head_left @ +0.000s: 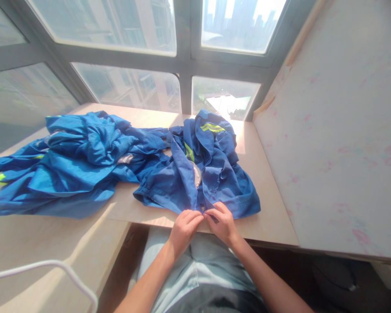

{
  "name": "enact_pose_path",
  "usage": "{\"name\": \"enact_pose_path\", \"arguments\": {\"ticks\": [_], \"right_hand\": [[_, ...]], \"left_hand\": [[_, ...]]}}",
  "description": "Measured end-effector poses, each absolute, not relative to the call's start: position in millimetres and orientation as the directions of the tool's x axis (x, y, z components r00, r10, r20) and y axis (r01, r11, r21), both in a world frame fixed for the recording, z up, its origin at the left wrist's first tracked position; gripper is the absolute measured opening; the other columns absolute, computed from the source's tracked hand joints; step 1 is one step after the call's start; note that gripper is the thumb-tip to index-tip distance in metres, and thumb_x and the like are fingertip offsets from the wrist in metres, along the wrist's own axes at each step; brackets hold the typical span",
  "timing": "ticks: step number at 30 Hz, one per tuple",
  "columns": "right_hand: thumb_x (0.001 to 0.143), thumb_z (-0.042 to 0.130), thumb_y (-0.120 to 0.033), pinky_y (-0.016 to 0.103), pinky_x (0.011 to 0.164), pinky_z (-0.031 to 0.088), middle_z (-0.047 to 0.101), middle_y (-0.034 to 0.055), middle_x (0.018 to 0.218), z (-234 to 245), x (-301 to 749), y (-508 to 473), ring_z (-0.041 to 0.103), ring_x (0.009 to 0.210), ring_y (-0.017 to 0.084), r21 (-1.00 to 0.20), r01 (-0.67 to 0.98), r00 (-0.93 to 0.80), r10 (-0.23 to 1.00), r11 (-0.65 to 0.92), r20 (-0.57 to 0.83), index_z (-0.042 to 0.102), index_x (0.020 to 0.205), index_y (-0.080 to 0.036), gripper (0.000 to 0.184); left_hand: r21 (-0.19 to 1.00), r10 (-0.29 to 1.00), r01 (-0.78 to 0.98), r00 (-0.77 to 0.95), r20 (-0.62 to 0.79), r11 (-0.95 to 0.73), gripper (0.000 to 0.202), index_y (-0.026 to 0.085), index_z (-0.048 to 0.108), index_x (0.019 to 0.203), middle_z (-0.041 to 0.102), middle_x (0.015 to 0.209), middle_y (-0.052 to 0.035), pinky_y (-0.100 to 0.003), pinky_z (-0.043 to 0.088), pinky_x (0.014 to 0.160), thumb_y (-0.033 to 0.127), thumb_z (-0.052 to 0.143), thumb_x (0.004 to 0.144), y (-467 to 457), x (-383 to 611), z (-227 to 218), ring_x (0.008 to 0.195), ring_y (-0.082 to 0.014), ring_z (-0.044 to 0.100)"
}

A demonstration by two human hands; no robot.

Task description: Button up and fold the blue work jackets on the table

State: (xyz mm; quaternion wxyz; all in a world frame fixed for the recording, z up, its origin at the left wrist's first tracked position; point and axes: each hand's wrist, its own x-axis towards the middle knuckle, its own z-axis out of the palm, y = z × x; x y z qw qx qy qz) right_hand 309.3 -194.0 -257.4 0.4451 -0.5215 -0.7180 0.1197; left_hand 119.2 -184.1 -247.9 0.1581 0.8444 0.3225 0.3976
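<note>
Forearms (pixel 151 276) angled fwd. & converging at the front edge of a sunlit tabletop (pixel 270 200), a person (pixel 211 269) pinches the bottom hem of a blue jacket (pixel 169 180) from both sides: L hand (pixel 186 224), back up, thumb & fingers closed on the cloth; R hand (pixel 222 222), fingers curled, gripping just beside it, fingertips close to the L's. The jacket, w/ yellow-green stripes (pixel 212 128), lies rumpled on the tabletop directly ahead, btwn. a heap of blue clothing (pixel 81 152) at L & a flower-patterned wall (pixel 339 130) at R, w/ a window (pixel 183 48) behind.
</note>
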Motion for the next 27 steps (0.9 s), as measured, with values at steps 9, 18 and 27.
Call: {"name": "enact_pose_path", "arguments": {"ticks": [9,18,27], "right_hand": [[0.093,0.062,-0.023,0.036,0.076,0.056,0.067,0.0059,0.080,-239.9,303.7,-189.1,0.062,0.082,0.021,-0.615,0.662,0.054,0.791,0.429,0.610,0.074,0.084,-0.025,0.016],[0.092,0.062,-0.021,0.036,0.072,0.054,0.064,0.0057,0.079,-239.9,299.9,-198.2,0.061,0.077,0.021,-0.625,0.661,0.067,0.797,0.415,0.601,0.072,0.085,-0.025,0.013],[0.094,0.061,-0.025,0.036,0.077,0.054,0.065,0.0054,0.079,-246.2,295.4,-197.2,0.062,0.079,0.021,-0.705,0.614,0.125,0.838,0.355,0.532,0.070,0.084,-0.024,0.014]], "left_hand": [[0.957,0.937,-0.107,0.260,-0.236,0.270,0.056,0.014,0.070,0.085,0.067,0.073,-0.0064,-0.029,0.051,0.065,0.066,0.051,0.093,-215.4,161.7,-233.5,0.064,-0.0159,0.060],[0.882,0.912,-0.260,-0.016,-0.411,0.393,0.061,0.014,0.061,0.064,0.058,0.060,-0.0015,-0.024,0.041,0.056,0.073,0.070,0.074,-191.7,185.1,-250.6,0.057,-0.0119,0.051],[0.891,0.920,-0.241,0.019,-0.391,0.384,0.061,0.013,0.063,0.061,0.059,0.058,-0.0022,-0.023,0.039,0.056,0.071,0.068,0.077,-198.4,178.0,-253.8,0.057,-0.0114,0.051]]}}
